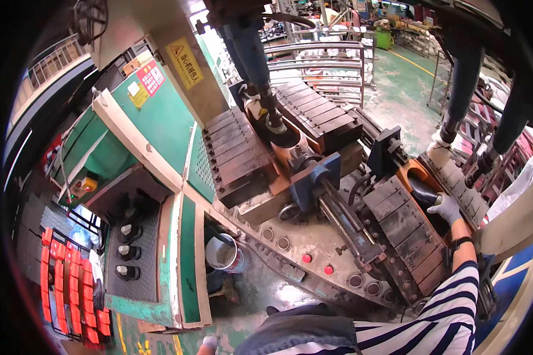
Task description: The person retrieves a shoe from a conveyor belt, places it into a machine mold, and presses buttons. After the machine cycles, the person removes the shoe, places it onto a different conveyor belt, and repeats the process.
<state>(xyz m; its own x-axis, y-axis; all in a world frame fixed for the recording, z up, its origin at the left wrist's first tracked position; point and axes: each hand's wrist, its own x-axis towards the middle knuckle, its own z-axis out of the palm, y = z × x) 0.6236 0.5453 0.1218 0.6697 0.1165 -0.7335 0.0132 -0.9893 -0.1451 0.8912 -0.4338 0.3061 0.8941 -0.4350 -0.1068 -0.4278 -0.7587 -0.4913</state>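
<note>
Several gloved fingers of the right hand [446,209] lie against the near end of a glossy black piece [423,193], probably a boot, which sits inside an open orange mould [404,173]. They are partly bent; whether they close around the piece or only press on it, I cannot tell. The left hand [209,342], in a light glove too, is well apart from the mould, far to its left and lower, at the bottom edge of the view; I cannot make out how its fingers stand.

The step in hand looks like seating the piece or lifting it out; which one is unclear. Either way, the next move seems to call for a sure hold on that near end, with fingers kept clear of the mould's metal sides.

A dark slatted block [400,223] borders the mould on its left. Past that block stands a blue clamp [302,186]. Two red buttons [307,258] show lower left of the mould, and a blue cylinder [465,89] slants down above it. Far left of the mould come a bucket [222,255], a shelf [151,248] bearing dark shoe-like shapes, and a red rack [74,284].
</note>
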